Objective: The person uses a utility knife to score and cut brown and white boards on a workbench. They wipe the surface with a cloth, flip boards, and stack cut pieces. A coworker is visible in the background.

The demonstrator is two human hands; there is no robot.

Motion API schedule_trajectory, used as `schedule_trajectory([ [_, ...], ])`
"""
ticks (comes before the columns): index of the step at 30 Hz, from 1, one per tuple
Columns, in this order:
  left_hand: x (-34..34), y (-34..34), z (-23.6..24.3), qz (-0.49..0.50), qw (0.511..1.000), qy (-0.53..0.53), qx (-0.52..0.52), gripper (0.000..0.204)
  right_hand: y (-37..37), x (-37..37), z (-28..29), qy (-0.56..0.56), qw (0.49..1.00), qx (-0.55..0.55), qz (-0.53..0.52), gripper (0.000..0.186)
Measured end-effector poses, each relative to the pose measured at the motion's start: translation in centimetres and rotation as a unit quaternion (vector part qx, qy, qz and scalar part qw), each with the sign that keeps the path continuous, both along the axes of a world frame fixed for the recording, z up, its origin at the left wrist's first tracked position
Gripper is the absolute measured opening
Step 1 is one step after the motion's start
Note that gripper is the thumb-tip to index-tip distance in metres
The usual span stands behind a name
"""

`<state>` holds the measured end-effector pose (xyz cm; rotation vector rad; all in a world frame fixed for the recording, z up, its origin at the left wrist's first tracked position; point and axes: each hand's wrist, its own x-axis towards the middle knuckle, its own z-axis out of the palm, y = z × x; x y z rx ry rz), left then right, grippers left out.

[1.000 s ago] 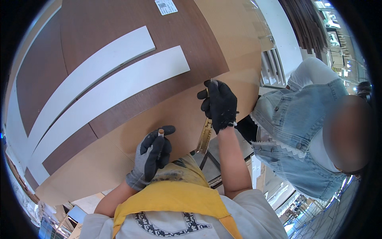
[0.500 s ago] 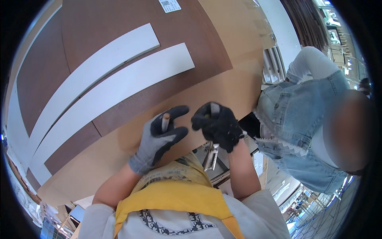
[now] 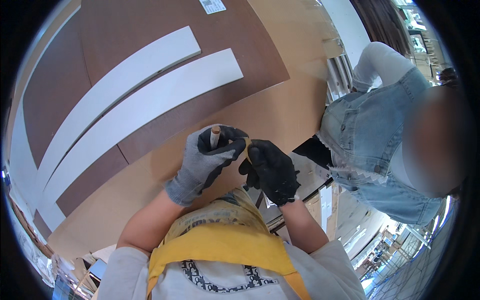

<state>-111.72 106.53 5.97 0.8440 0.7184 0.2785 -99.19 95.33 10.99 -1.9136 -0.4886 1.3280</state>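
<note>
My left hand point(image 3: 197, 160), in a grey glove with black fingers, is closed around a short round stick with a brown end point(image 3: 215, 132), which pokes up out of the fist. Its fingertips meet those of my right hand point(image 3: 274, 174), in a black glove. Between them they pinch a thin yellowish strip point(image 3: 247, 148), whose kind I cannot make out. Both hands are in front of my body at the near edge of the cardboard-covered table. To the far left of them, two long white boards point(image 3: 175, 92) lie side by side on a brown panel point(image 3: 240, 37).
A person in a denim vest point(image 3: 365, 140) stands close on the right, by the table's corner. Brown cardboard point(image 3: 295, 95) shows around the panel. Behind it are grey metal profiles point(image 3: 340, 75) and a dark stack of boards point(image 3: 382, 25).
My hands have come together and now pinch the yellowish strip between them. The left fingers have closed in. The person at the right has shifted slightly toward the far side.
</note>
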Motion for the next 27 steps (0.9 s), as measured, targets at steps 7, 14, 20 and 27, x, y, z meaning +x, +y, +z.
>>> schedule_trajectory([
  [7, 0.1, -1.6, 0.4, 0.107, 0.994, -0.025, 0.019, 0.018, 0.0, -3.6, -0.5, -0.109, 0.989, 0.088, -0.05, 0.024],
  [14, -1.0, -1.5, -0.5, 0.182, 0.982, 0.024, 0.054, 0.016, -1.0, -2.7, -2.6, -0.022, 0.984, 0.122, -0.125, 0.02],
  [20, -3.9, -2.9, -3.9, -0.111, 0.928, -0.015, 0.355, 0.017, 3.6, 4.3, -3.1, -0.12, 0.986, 0.007, -0.116, 0.025],
  [27, -5.1, -5.9, -4.8, -0.202, 0.911, 0.032, 0.358, 0.03, 5.8, 5.6, -3.5, -0.088, 0.989, -0.012, -0.114, 0.03],
])
